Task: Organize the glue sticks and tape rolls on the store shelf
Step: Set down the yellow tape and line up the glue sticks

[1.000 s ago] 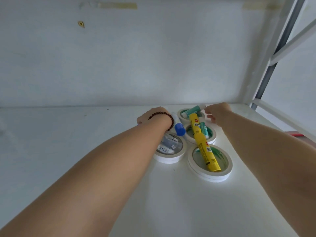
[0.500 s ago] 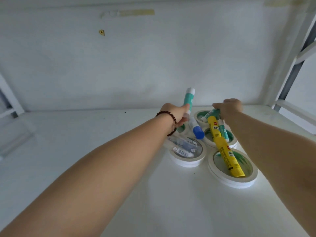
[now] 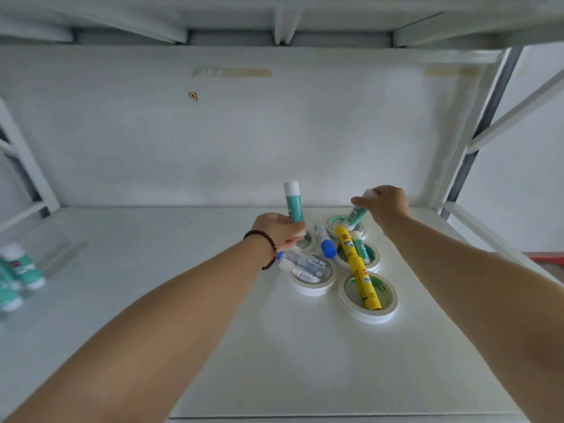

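In my left hand [image 3: 279,232] is a teal glue stick [image 3: 293,206] with a white cap; on that wrist a dark reddish bead bracelet [image 3: 265,248]. My right hand [image 3: 386,203] pinches another teal and white stick [image 3: 355,215]. The long stick [image 3: 357,268] is yellow with a red mark and dark print. One tube [image 3: 324,244] has a blue cap. The tape rolls [image 3: 367,296] are white, greenish inside. The shelf [image 3: 274,346] is white. The blurred sticks [image 3: 18,268] far left look teal and white.

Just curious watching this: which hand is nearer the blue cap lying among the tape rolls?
Left. The left hand, holding a teal glue stick upright, sits just left of the blue cap. The right hand is farther, behind and to its right, holding another teal stick.
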